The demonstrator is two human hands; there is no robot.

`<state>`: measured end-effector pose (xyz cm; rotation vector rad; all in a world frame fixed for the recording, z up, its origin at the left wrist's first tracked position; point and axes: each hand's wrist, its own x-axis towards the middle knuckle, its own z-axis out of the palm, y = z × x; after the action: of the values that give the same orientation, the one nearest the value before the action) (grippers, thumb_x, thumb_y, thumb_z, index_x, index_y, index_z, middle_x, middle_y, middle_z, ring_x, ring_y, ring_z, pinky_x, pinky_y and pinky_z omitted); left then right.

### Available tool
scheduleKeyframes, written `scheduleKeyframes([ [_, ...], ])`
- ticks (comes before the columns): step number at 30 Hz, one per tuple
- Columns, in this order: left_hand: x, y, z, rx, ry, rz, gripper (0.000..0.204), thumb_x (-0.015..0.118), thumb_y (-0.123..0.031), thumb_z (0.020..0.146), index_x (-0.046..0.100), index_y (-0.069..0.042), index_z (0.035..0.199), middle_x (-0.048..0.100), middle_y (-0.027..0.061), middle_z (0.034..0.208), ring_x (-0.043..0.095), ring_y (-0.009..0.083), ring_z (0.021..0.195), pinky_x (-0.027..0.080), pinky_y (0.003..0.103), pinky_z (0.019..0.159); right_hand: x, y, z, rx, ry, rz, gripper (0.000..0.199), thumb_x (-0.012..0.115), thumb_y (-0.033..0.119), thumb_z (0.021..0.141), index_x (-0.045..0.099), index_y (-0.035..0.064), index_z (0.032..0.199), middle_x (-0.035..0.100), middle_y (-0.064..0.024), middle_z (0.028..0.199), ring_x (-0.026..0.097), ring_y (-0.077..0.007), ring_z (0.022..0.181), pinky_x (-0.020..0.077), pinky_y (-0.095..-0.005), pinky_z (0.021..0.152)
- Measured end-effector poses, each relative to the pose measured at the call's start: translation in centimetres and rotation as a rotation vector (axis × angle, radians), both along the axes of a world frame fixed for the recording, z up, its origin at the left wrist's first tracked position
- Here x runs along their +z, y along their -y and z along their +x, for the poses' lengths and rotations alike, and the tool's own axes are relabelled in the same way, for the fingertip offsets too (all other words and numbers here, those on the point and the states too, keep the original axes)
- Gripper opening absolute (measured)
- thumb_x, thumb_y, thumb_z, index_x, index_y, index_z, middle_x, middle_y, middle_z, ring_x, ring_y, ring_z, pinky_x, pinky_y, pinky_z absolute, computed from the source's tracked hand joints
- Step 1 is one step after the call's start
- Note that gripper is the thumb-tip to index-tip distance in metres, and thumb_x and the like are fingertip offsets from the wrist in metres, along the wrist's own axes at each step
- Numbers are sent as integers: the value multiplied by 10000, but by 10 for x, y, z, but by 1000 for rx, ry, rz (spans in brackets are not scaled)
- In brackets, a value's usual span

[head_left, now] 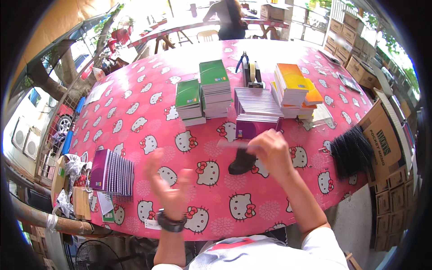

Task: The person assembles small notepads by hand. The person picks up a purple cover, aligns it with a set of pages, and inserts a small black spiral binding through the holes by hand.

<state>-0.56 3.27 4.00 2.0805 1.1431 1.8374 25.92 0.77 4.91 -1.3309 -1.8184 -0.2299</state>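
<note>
My left hand (169, 182), blurred by motion, is raised over the near part of the table with its fingers apart and nothing in it. In my right hand (273, 150) the fingers pinch a thin, flat purplish piece (234, 144), seen nearly edge-on and smeared. Below that hand a dark black object (242, 163) rests on the tablecloth; its kind is unclear. Just beyond lies a stack of purple-covered pocket notebooks (257, 128), page edges up. Far to the left of my left hand stands a row of spiral-bound purple notebooks (112, 173).
Green notebooks (214, 74) and yellow-orange notebooks (291, 77) form piles behind, with a tape dispenser (253, 74) between them. Black binding coils (351, 150) and a cardboard carton (382, 135) stand at right. A pink patterned cloth (216, 189) covers the table. Another person (227, 20) is at a far table.
</note>
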Motion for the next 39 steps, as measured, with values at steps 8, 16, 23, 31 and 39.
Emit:
scheduleKeyframes([
  [8,-38,42,72,-470,-611,-100,395,620,-30,783,596,-65,1176,662,86,973,624,221,897,410,373,867,-50,65,-24,143,-57,-374,226,726,152,689,633,62,874,620,-76,834,597,-262,828,499,-366,747],
  [16,-45,37,71,-463,-608,23,368,632,-19,746,678,-134,1092,678,11,980,617,165,817,413,303,750,-54,102,166,-825,-110,-259,218,743,210,717,690,42,844,660,-123,864,593,-285,877,471,-365,826],
  [23,-50,38,74,-416,-603,43,352,649,-37,733,699,-151,1063,655,-15,957,563,169,820,418,317,752,-98,118,225,-1259,151,-550,277,721,218,763,631,79,984,615,-93,960,582,-284,968,493,-397,823],
  [31,-43,23,54,-427,-637,7,343,628,-33,732,702,-160,1042,619,-16,855,559,178,777,425,327,722,-56,117,200,-1062,-6,-334,250,507,130,910,624,46,1114,637,-174,1027,599,-331,940,475,-422,833],
  [39,-39,15,60,-402,-584,-14,340,661,-6,709,715,-152,1011,636,-1,842,561,185,792,432,322,713,-27,80,38,100,-560,-711,260,613,8,837,649,49,1091,656,-113,1067,642,-167,851,509,-293,724],
])
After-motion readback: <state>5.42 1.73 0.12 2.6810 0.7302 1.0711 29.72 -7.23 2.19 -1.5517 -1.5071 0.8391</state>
